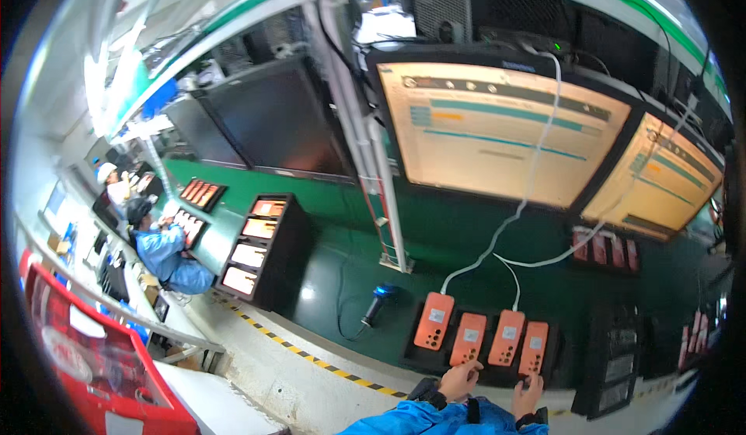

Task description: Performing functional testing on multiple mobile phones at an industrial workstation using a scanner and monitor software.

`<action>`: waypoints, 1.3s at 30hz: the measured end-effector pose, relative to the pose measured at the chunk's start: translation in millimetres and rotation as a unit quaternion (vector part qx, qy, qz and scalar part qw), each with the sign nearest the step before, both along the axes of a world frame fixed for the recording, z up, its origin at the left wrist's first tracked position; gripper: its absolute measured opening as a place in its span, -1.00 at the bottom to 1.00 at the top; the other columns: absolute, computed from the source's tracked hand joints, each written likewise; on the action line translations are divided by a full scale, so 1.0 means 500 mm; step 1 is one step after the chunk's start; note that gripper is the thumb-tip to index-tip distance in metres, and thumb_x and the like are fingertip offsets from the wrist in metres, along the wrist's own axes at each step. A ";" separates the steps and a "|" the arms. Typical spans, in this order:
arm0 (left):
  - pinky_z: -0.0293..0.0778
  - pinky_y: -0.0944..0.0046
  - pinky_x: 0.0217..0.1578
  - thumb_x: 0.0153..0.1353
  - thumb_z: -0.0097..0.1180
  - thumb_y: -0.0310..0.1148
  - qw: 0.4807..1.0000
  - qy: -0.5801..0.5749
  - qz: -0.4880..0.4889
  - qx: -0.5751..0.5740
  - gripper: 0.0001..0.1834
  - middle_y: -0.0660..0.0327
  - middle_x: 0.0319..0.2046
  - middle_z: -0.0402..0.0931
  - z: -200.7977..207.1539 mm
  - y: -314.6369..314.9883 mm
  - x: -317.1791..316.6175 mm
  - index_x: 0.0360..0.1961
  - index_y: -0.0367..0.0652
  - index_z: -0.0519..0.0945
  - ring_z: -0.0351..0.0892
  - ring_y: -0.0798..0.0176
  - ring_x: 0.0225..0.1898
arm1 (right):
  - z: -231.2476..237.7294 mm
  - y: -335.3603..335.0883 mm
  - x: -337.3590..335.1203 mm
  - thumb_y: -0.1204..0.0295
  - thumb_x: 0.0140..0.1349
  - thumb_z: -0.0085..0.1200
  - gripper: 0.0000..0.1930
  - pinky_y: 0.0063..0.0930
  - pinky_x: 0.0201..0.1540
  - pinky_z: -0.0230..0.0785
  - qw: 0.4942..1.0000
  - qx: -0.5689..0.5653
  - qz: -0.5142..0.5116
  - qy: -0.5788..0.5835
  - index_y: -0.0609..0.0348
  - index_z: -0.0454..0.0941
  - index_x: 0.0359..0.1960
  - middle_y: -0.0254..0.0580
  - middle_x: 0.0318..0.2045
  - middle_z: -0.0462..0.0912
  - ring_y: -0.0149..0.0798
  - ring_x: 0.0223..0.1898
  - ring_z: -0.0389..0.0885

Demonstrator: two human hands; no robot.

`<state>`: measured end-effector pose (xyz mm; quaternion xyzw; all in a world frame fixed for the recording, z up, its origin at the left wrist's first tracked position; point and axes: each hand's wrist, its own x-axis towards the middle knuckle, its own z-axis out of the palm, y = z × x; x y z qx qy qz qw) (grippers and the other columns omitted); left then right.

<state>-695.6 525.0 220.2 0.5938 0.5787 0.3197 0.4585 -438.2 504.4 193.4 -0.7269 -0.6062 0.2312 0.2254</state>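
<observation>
Several orange phones stand in a black tray (416,361) in front of me, camera side up, each with a pale label. White cables run to the top ends of the leftmost phone (434,321) and the third phone (507,337). At the lower end of the second phone (468,339), my left hand (460,381) has its fingers bent and closed on the edge. Below the rightmost phone (533,347), my right hand (528,394) touches its lower end with fingertips, thumb and fingers apart.
A handheld scanner (378,304) stands left of the tray on the green bench. Farther left is a black rack (264,241) holding phones. Two lit monitors (497,136) hang behind. A dark case (610,357) sits at right. A co-worker in blue (165,252) sits at far left.
</observation>
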 end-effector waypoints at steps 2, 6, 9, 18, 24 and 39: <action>0.52 0.11 -0.36 0.19 0.12 -0.30 0.998 -0.027 -0.027 -0.056 -0.74 0.12 -0.42 0.63 -0.028 -0.062 0.020 -0.10 -0.09 0.55 0.64 0.03 -0.38 | -0.083 -0.138 0.065 0.50 0.14 0.05 -0.82 -0.34 -0.25 0.38 0.998 -0.028 -0.036 0.031 0.25 0.48 -0.22 0.01 -0.33 0.57 -0.13 -0.30 0.58; 0.54 0.18 -0.35 0.12 0.09 -0.29 0.972 -0.001 -0.212 -0.103 -0.78 0.08 -0.47 0.64 -0.155 -0.145 0.043 -0.22 -0.07 0.64 0.66 0.13 -0.40 | -0.268 -0.424 0.228 0.44 0.20 0.06 -0.85 -0.34 -0.50 0.42 0.878 -0.258 -0.267 0.301 0.25 0.53 -0.26 -0.13 -0.55 0.60 -0.24 -0.58 0.55; 0.55 0.19 -0.33 0.12 0.07 -0.28 0.939 -0.025 -0.292 -0.178 -0.79 0.13 -0.45 0.66 -0.247 -0.170 0.046 -0.26 -0.05 0.66 0.67 0.13 -0.39 | -0.335 -0.642 0.297 0.38 0.22 0.09 -0.82 -0.30 -0.56 0.45 0.782 -0.226 -0.467 0.346 0.23 0.55 -0.24 -0.11 -0.47 0.63 -0.25 -0.54 0.59; 0.53 0.29 -0.30 -0.11 0.25 -0.34 0.901 0.153 -0.403 -0.051 -0.78 0.22 -0.51 0.66 -0.213 -0.080 0.183 -0.37 -0.13 0.66 0.65 0.31 -0.38 | -0.609 -0.940 0.237 0.13 -0.01 0.27 -0.56 -0.20 -0.13 0.51 0.853 -0.193 -0.469 0.121 0.19 0.66 -0.18 0.06 -0.29 0.70 -0.04 -0.25 0.69; 0.43 0.10 -0.05 0.08 0.14 -0.31 0.900 0.117 -0.392 -0.151 -0.66 0.11 -0.33 0.65 -0.188 -0.161 0.540 -0.10 -0.17 0.60 0.63 0.09 -0.21 | -0.627 -1.033 0.322 0.16 0.12 0.17 -0.58 -0.21 -0.16 0.50 0.792 -0.207 -0.533 0.216 0.22 0.59 -0.10 0.00 -0.28 0.67 -0.06 -0.25 0.66; 0.30 0.31 -0.56 0.22 -0.16 -0.43 0.868 -0.196 -0.452 -0.063 -0.77 0.25 -0.65 0.42 0.017 -0.434 1.216 -0.38 -0.23 0.57 0.38 0.38 -0.58 | -0.570 -1.209 0.818 0.18 0.26 0.01 -0.65 -0.20 -0.43 0.49 0.789 -0.148 -0.512 0.307 0.13 0.57 -0.07 -0.01 -0.25 0.67 -0.07 -0.38 0.65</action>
